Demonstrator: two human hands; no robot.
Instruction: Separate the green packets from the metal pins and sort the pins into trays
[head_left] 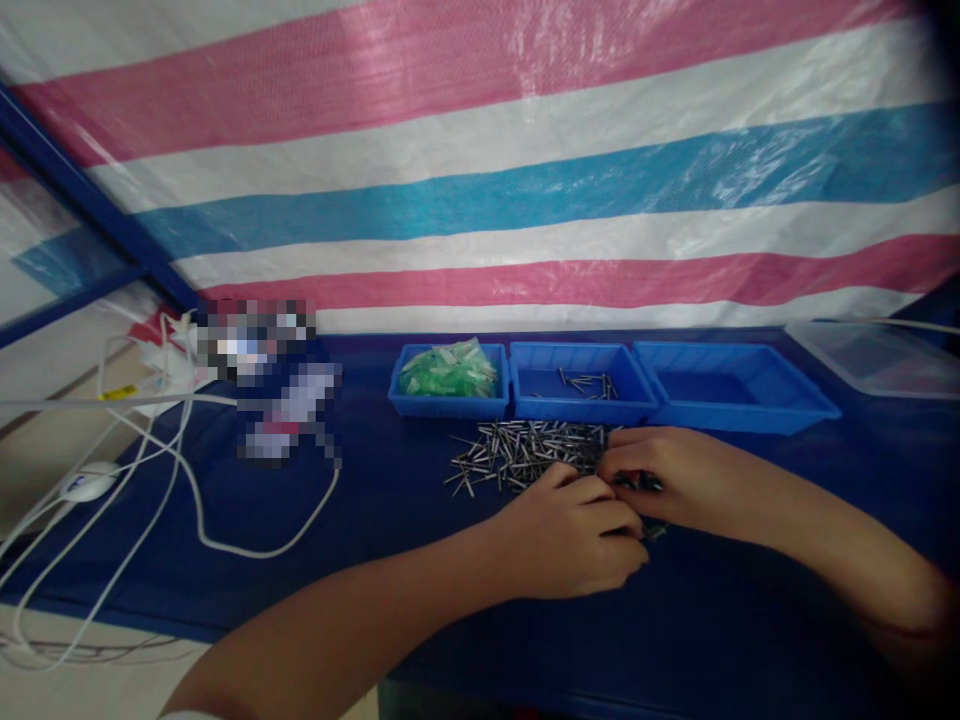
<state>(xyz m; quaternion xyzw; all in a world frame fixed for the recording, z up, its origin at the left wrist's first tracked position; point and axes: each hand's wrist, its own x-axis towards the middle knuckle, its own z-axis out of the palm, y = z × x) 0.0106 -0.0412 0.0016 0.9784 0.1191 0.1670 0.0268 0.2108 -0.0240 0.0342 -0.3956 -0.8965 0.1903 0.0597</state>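
On the blue counter (pixel 750 630) lies a heap of metal pins (pixel 525 452), left hand (pixel 574 535) and right hand (pixel 684 470) curled at its edge, either grip's closure impossible to tell, a light touch probably suiting such slim pieces.

My bare left forearm (pixel 375 612) slants up from the lower left, and my left hand (pixel 574 532) is turned back upward, fingers bent and curling under. My right forearm (pixel 810 522) comes in from the right, with my right hand (pixel 671 475) pointing leftward, its fingers curved. Both hands sit close together, their fingertips mostly hidden from me.
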